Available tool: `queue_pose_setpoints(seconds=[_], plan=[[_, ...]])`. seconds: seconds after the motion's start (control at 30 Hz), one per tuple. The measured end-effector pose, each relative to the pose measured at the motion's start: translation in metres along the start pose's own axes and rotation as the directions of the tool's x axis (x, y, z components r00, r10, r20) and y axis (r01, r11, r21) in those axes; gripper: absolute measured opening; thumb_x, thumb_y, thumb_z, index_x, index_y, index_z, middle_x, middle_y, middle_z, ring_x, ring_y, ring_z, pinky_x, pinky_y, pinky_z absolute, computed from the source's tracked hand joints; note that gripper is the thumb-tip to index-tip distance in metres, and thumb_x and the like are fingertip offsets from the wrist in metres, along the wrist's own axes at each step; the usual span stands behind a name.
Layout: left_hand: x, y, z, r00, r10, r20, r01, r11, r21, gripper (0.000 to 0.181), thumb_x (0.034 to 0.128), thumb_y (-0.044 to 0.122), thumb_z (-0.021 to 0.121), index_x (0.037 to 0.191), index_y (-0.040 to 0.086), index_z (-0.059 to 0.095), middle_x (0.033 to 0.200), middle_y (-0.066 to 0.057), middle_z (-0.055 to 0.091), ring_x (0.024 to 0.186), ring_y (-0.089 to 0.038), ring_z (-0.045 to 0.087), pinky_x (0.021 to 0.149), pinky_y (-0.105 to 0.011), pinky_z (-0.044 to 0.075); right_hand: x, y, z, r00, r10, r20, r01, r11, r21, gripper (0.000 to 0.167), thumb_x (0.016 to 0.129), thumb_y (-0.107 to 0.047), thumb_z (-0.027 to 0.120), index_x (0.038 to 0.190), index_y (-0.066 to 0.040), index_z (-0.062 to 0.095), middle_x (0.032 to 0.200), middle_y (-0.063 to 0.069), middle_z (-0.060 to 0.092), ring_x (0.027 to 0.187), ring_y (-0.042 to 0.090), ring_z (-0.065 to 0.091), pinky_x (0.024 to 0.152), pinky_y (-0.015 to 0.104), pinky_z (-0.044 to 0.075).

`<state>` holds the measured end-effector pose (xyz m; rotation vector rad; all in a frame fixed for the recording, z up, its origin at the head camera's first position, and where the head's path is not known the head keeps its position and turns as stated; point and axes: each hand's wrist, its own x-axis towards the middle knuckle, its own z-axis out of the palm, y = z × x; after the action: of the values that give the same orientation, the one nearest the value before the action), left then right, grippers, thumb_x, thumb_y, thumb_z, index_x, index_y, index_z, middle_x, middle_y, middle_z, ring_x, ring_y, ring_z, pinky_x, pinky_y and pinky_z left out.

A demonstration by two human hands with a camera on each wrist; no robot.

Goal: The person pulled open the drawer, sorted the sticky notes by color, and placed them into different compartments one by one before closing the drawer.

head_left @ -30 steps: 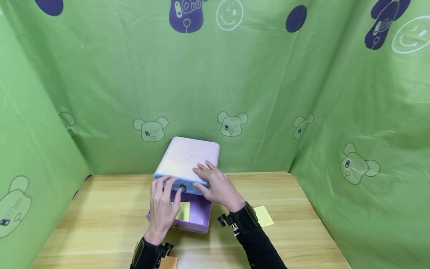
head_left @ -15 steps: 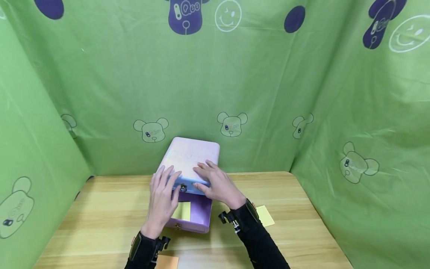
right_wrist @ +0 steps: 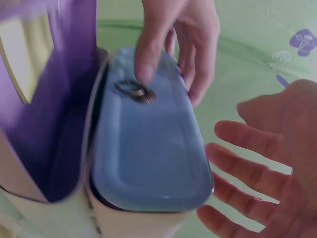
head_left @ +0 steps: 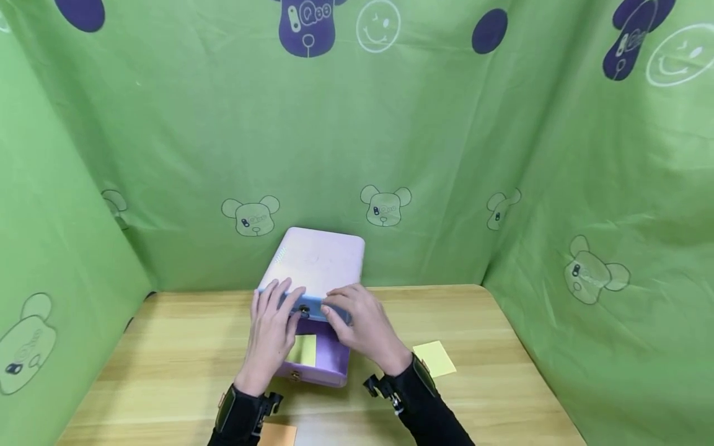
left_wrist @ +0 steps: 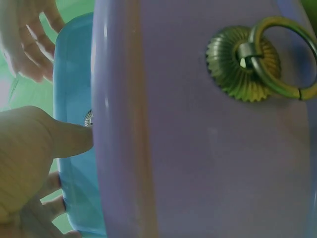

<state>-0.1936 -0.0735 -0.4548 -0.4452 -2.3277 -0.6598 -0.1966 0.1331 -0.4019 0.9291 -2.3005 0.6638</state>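
A small chest with a pale pink top (head_left: pixel 318 260) stands at the back of the table. Its blue upper drawer (right_wrist: pixel 153 139) is pushed in, with a metal ring pull (right_wrist: pixel 131 89). The purple lower drawer (head_left: pixel 334 356) sticks out towards me with a yellow paper note (head_left: pixel 307 350) inside. My left hand (head_left: pixel 268 337) lies at the chest's upper front edge, thumb against the blue front beside the ring and fingers over the top. At the right end of that edge my right hand (head_left: pixel 368 319) has its fingers spread; in the right wrist view they look just off the chest.
On the wooden table (head_left: pixel 491 384) a yellow paper note (head_left: pixel 435 358) lies to the right of the chest. An orange paper note (head_left: pixel 279 435) is at the front, partly cut by the frame. Green printed cloth (head_left: pixel 323 142) surrounds the table at the back and sides.
My right hand has drawn back from the pink top to its front edge. My left thumb and fingers have shifted slightly at the front edge. The chest and drawers have barely moved.
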Motion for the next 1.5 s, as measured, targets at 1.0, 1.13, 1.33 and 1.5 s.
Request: queue_pose_setpoints(seconds=[1.0,1.13,1.33,1.5], plan=[[0.003,-0.003,0.007,0.999,-0.015,-0.035,0.015,1.000,0.006,0.056,0.0758,0.013,0.087,0.127,0.017,0.064,0.144,-0.018,0.057,0.136,-0.041,0.046,0.116,-0.071,0.024,-0.087,0.015,0.002,0.969,0.227,-0.102,-0.226,0.974,0.020,0.024,0.086,-0.012,0.077,0.110,-0.011,0.074,0.127,0.010,0.069,0.118,0.026,0.062,0.097,0.046,0.055],[0.001,-0.003,0.008,0.999,-0.017,-0.038,0.018,1.000,0.015,0.058,0.0745,0.010,0.087,0.127,0.016,0.064,0.143,-0.019,0.057,0.135,-0.042,0.046,0.116,-0.072,0.024,-0.096,0.023,-0.001,0.957,0.274,-0.098,-0.276,0.961,-0.007,0.025,0.085,-0.012,0.079,0.109,-0.009,0.075,0.126,0.013,0.070,0.117,0.028,0.063,0.096,0.046,0.055],[0.001,-0.002,0.010,0.999,-0.012,-0.041,0.013,1.000,0.023,0.057,0.0755,0.011,0.087,0.127,0.016,0.063,0.142,-0.019,0.057,0.135,-0.042,0.046,0.116,-0.073,0.024,-0.108,0.036,-0.007,0.928,0.364,-0.074,-0.367,0.929,-0.034,0.027,0.086,-0.012,0.079,0.112,-0.007,0.074,0.128,0.015,0.068,0.119,0.033,0.062,0.098,0.052,0.053],[0.001,-0.002,0.010,0.999,-0.016,-0.032,0.017,0.999,0.028,0.056,0.0776,0.016,0.085,0.128,0.018,0.062,0.143,-0.018,0.056,0.136,-0.041,0.045,0.117,-0.072,0.024,-0.114,0.049,-0.011,0.908,0.415,-0.058,-0.418,0.908,-0.041,0.027,0.087,-0.012,0.077,0.114,-0.006,0.073,0.129,0.019,0.067,0.121,0.037,0.060,0.098,0.055,0.052]])
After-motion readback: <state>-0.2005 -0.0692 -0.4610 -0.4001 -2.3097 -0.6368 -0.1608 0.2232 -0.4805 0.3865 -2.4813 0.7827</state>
